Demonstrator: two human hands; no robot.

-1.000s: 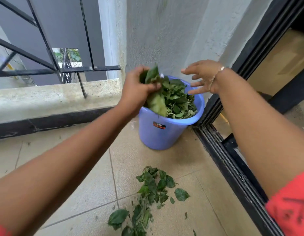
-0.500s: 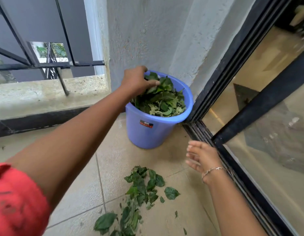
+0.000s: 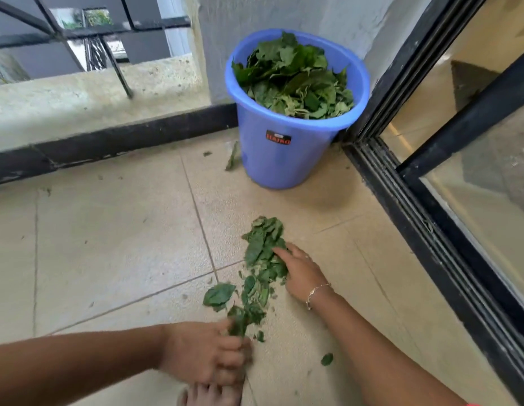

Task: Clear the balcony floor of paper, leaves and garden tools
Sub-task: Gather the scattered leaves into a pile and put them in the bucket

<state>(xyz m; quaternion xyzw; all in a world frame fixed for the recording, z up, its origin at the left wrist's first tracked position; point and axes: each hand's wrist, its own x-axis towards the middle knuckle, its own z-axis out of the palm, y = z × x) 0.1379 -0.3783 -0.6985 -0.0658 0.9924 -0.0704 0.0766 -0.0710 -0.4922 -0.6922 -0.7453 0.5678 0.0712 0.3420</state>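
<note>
Right at the near edge, bare toes (image 3: 209,395) on the tile floor (image 3: 108,244). Just beyond, left hand (image 3: 208,354), knuckles up, fingers curled in tight, pinching a tuft at the near end of the leaf pile (image 3: 263,253). Green scraps sticking up out of that fist. One small loose leaf (image 3: 327,359) alone on the tile to the right, just left of the right forearm.

A little farther, one broad leaf (image 3: 218,294) flat at the pile's left fringe. Farther again and to the right, right hand (image 3: 303,272), thin bracelet (image 3: 317,292) at the wrist. Palm down, fingers stretched and loosely spread, laid against the right flank of the pile: touching, not gripping. Pile itself strung out in a ragged line from near to far across a tile joint, thickest at the far end.

Then bare tile, crumbs of leaf dotted about. Far now: blue bucket (image 3: 284,165) upright in the corner, red-and-black label (image 3: 278,137) on its near side, heaped to the rim with more green leaves (image 3: 296,80). One thin leaf (image 3: 233,159) leaning against the bucket's base on the left. Black sliding-door track (image 3: 401,212) along the right, glass (image 3: 474,186) beyond. Off left, black skirting (image 3: 123,139), a rough concrete ledge (image 3: 87,95), and dark railing bars (image 3: 114,27) farthest of all.
</note>
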